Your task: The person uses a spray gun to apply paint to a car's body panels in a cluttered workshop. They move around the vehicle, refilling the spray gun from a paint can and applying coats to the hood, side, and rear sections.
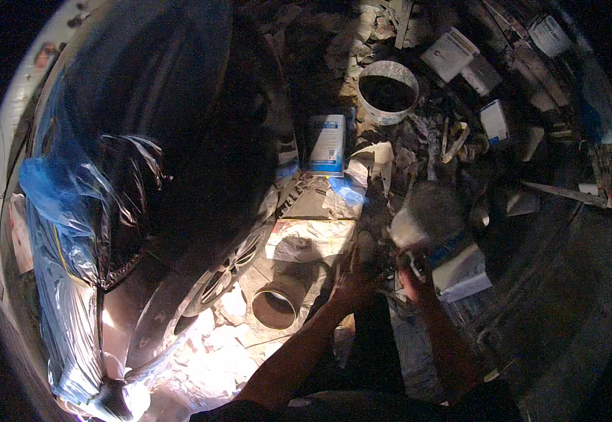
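My left hand [351,285] is low over the littered floor in deep shadow, its fingers stretched forward and holding nothing I can see. Just to its right, my right hand [414,278] has its fingers curled around something small and pale that I cannot make out. A rounded, dusty grey object [429,214] lies just beyond the right hand. Beside that hand is a white and blue package [464,274]. Left of my left forearm stands an open cylindrical container [275,307] with a pale rim.
A dark car body [158,84] with blue and clear plastic sheeting [66,211] and a wheel [228,271] fills the left. Ahead are a white and blue can [328,144] and a white bucket [388,116]. Boxes [450,55] and debris lie at the right.
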Demonstrator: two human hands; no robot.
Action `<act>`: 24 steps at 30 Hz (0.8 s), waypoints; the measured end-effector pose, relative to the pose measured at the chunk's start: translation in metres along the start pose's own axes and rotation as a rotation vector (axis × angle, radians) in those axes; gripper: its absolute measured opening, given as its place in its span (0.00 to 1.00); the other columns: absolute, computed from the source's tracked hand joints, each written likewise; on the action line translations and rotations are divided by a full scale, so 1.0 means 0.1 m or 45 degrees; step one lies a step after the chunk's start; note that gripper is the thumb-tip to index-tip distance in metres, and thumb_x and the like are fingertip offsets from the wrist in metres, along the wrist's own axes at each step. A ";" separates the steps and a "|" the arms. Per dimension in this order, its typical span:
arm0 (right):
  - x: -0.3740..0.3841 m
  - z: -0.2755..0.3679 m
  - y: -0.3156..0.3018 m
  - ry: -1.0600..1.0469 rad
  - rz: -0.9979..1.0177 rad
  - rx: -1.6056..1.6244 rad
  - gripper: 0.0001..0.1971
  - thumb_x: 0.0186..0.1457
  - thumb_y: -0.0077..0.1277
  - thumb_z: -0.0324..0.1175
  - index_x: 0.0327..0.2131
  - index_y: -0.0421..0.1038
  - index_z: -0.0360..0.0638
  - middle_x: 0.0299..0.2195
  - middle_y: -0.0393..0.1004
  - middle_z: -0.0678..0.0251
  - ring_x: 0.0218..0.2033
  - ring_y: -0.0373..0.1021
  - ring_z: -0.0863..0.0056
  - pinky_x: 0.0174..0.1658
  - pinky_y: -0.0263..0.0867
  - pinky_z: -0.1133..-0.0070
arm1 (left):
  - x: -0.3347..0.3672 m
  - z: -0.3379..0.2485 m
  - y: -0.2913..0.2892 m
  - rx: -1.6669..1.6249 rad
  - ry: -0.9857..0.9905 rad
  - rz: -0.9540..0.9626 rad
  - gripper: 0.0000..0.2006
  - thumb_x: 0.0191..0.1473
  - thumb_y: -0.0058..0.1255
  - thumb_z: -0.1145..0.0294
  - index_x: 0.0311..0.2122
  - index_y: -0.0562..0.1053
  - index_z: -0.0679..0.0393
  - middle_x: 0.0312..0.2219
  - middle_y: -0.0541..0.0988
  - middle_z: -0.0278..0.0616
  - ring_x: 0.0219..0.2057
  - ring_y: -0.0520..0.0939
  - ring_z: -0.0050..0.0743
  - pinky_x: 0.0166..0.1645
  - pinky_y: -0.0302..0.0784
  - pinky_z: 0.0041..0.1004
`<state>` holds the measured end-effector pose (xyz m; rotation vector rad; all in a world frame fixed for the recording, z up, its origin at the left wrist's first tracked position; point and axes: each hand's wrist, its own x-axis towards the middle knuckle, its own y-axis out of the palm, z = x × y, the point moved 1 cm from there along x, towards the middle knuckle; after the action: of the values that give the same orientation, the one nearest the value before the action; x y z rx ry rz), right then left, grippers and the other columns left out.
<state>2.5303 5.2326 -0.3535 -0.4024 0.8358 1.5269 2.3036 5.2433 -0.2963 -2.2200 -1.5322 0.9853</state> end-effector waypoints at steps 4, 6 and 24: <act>0.32 0.83 0.12 -0.209 -0.011 -0.404 0.19 0.76 0.42 0.45 0.59 0.69 0.43 0.46 0.79 0.65 0.22 0.60 0.84 0.27 0.60 0.78 | -0.94 0.95 0.45 0.049 -0.371 0.082 0.37 0.57 0.61 0.48 0.65 0.65 0.59 0.60 0.69 0.67 0.62 0.69 0.70 0.67 0.62 0.55; 0.34 1.41 0.23 -0.005 0.078 -0.243 0.20 0.76 0.40 0.44 0.61 0.68 0.43 0.49 0.78 0.64 0.21 0.60 0.83 0.28 0.63 0.78 | -1.49 1.35 0.69 0.053 -0.592 0.220 0.35 0.57 0.60 0.49 0.64 0.67 0.59 0.57 0.72 0.67 0.60 0.72 0.70 0.65 0.65 0.56; 2.22 1.63 1.65 -0.701 -0.011 -0.805 0.18 0.67 0.53 0.48 0.44 0.79 0.41 0.36 0.83 0.61 0.38 0.79 0.64 0.44 0.73 0.69 | -2.76 2.37 1.45 0.128 -0.532 0.571 0.17 0.63 0.51 0.56 0.50 0.75 0.55 0.39 0.81 0.56 0.43 0.84 0.60 0.45 0.80 0.54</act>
<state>2.3741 5.5130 -0.3527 -0.4053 -0.0917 1.7583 2.1930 4.8991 -0.4469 -2.4455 -1.0973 1.7058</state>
